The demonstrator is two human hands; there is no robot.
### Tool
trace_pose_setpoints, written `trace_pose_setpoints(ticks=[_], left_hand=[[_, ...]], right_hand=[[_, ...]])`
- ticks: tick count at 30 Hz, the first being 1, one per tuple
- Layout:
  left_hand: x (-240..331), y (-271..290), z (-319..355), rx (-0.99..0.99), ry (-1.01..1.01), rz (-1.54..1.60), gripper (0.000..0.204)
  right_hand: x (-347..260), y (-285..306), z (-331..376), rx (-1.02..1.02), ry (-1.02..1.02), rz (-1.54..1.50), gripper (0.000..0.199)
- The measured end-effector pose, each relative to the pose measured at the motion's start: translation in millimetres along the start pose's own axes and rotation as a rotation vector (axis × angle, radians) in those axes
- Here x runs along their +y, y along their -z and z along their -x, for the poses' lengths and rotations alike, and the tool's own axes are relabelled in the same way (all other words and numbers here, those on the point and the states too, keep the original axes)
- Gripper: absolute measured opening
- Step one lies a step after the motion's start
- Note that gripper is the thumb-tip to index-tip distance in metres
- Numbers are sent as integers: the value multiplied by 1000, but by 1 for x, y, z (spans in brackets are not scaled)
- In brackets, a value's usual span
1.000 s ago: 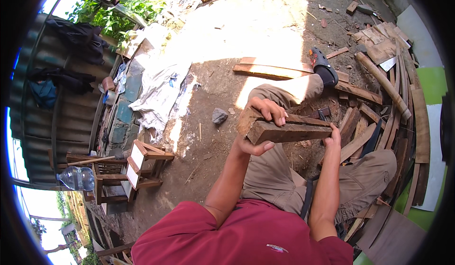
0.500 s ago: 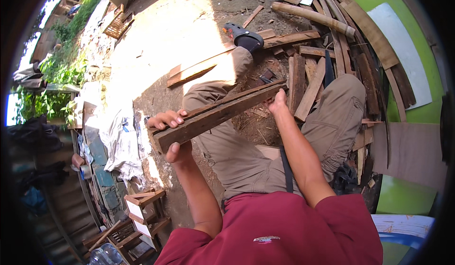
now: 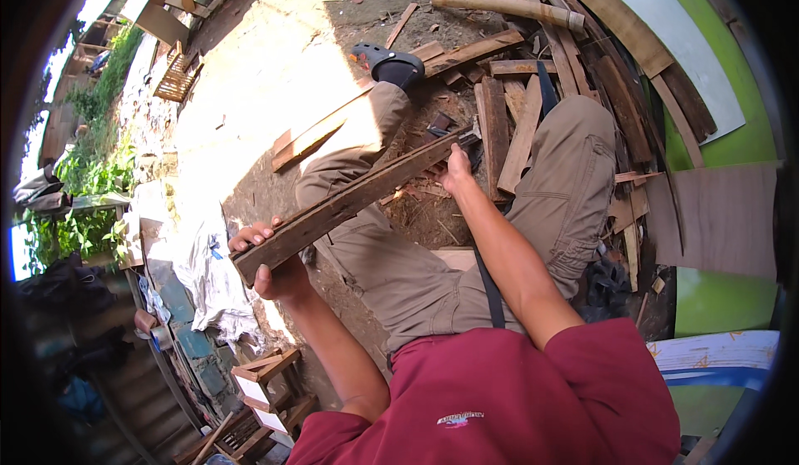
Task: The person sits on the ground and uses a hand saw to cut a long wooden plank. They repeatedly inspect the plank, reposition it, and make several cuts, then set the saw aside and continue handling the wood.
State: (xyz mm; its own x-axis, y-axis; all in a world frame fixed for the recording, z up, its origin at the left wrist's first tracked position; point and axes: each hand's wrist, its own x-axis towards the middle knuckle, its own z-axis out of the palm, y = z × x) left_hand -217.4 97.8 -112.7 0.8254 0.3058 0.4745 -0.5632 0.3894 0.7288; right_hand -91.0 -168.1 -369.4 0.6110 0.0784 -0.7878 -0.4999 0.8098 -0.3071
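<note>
A dark, weathered wooden plank (image 3: 341,201) is held across my lap, slanting up from lower left to upper right. My left hand (image 3: 279,275) is closed round its left end, thumb on the near side and fingertips over the far edge. Round the right end, my right hand (image 3: 454,170) is closed too, its fingers partly hidden by the wood. A broad face of the plank is toward me, and a thin strip of its upper edge shows. Beyond the right end, small dark tools or metal pieces (image 3: 441,124) lie on the ground, too small to name.
Loose boards (image 3: 493,124) and a bamboo pole (image 3: 508,9) lie in a pile at the far right, beside green and white panels (image 3: 678,45). A board (image 3: 312,136) lies beyond my bent leg. At the lower left are a white cloth (image 3: 208,269) and a small wooden rack (image 3: 270,386).
The plank has rolled in my hands, so its broad face shows more and its grooved upper side less. The whole view has shifted somewhat. Both hands keep their hold at the ends.
</note>
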Motion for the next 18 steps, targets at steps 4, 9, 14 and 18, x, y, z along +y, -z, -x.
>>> trace_pose_setpoints(ticks=[4,9,14,18], left_hand=[[-1,-4,-1,99,7,-7,46],[-3,-3,0,94,4,4,46],[-3,10,0,12,-6,34,43],[-2,8,-1,58,0,17,45]], right_hand=[[-1,4,-6,-24,15,-5,43],[-1,8,-15,-41,26,-39,42],[3,10,-15,-47,4,-45,43],[4,9,-14,-25,18,-29,42]])
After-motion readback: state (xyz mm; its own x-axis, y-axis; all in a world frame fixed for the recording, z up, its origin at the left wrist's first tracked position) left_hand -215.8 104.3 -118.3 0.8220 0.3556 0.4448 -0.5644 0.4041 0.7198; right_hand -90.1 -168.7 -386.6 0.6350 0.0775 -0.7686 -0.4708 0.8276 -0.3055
